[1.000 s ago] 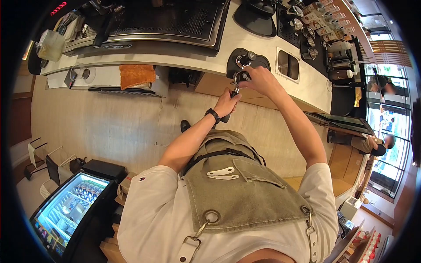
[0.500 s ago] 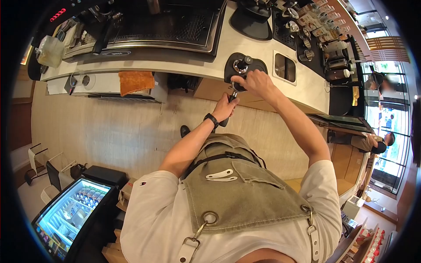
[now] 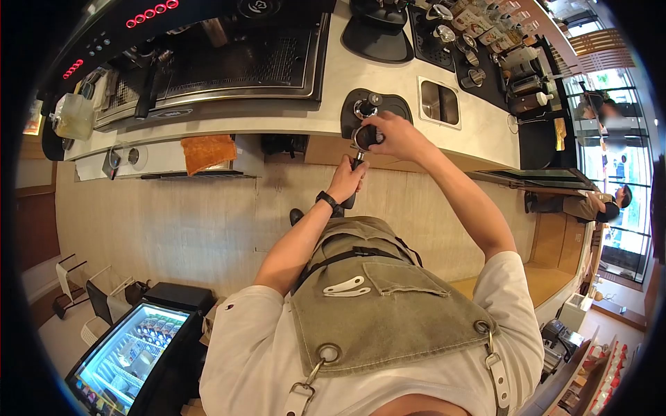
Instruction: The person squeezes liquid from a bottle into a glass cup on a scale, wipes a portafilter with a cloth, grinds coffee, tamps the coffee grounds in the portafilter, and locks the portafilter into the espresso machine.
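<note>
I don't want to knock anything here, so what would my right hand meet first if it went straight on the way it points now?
Your right hand would most likely meet the portafilter first, at its round head; the fingertips may be touching it, though depth is hard to judge.

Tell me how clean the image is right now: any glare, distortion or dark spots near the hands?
Head view: fisheye bending, corners black, counter edge curved; head view: windows at far right washed out; head view: left hand and right hand well lit, but the portafilter's round head too dark and small to read inside.
</note>
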